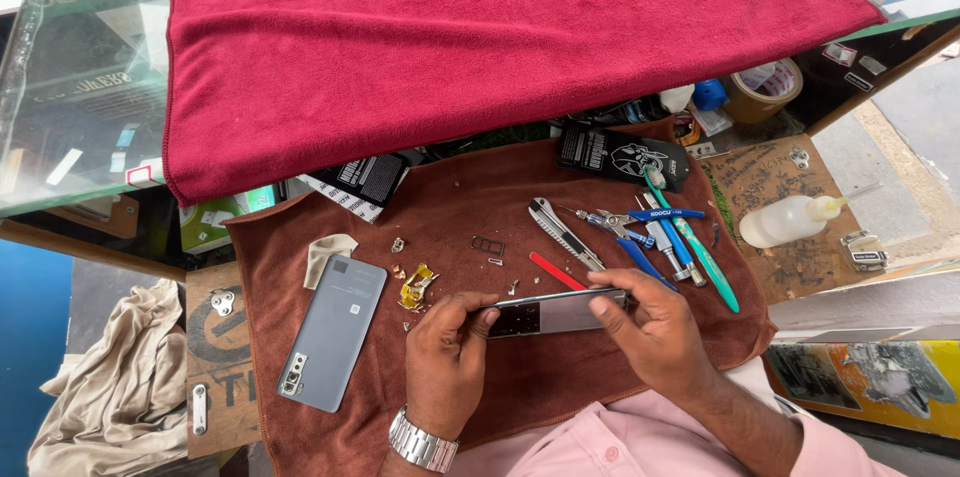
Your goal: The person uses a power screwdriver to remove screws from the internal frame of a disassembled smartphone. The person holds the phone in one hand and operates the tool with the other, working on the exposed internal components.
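While both hands are pinching the opened phone (553, 314), the left hand (447, 352) is gripping its end and the right hand (652, 325) is steadying the top edge. Prying seems underway; the next move is calling for a thin tool.

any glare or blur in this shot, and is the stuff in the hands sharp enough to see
Head view: even daylight, soft shadows. Reflections wash the glass counter at upper left. Straight edges bow toward the frame corners, wide-lens distortion. The phone body, held between left hand and right hand, is sharp, with mild sheen on its face.
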